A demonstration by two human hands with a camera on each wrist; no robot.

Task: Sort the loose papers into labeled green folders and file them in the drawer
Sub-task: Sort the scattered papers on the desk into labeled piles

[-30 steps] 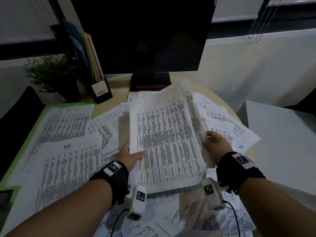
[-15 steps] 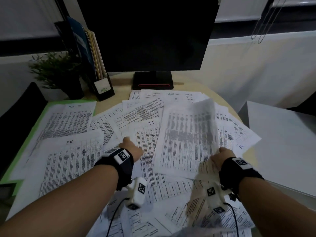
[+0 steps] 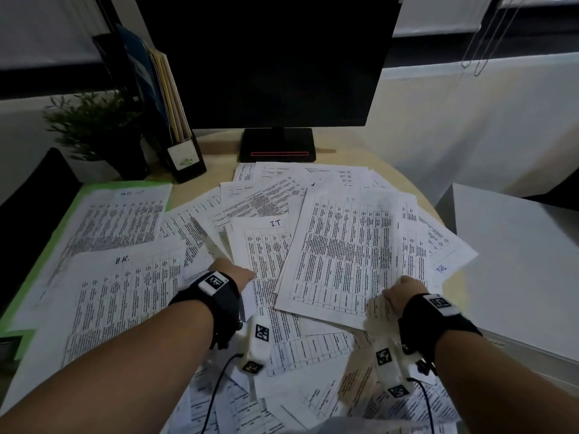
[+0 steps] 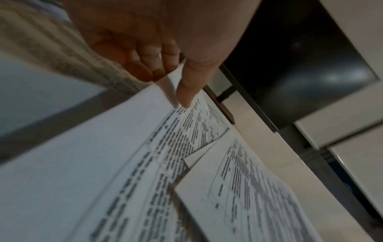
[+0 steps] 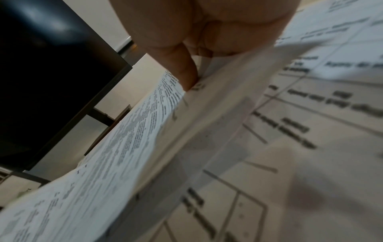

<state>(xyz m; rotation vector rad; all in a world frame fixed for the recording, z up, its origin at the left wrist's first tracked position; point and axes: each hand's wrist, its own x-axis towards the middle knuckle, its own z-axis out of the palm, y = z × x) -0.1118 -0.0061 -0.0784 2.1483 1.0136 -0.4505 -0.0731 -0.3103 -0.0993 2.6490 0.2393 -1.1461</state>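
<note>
Sheet point(image 3: 341, 255) now flat, long axis away

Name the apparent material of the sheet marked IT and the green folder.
Sheet marked IT: thin matte white paper, printed with black tables, lying flat. Green folder: probably thin card or plastic; only a flat, bright green margin shows under papers.

Our right hand point(image 5: 207, 27): at twelve o'clock, thumb pointing down onto a sheet's edge.
White printed sheet with table rows point(image 5: 116, 147): we pinch it; it runs from centre towards seven o'clock, lifted and curved.
Loose white papers with ruled tables point(image 5: 311, 131): from three to five o'clock, under the sheet, blurred.
Black flat monitor screen point(image 5: 47, 73): at ten o'clock.
</note>
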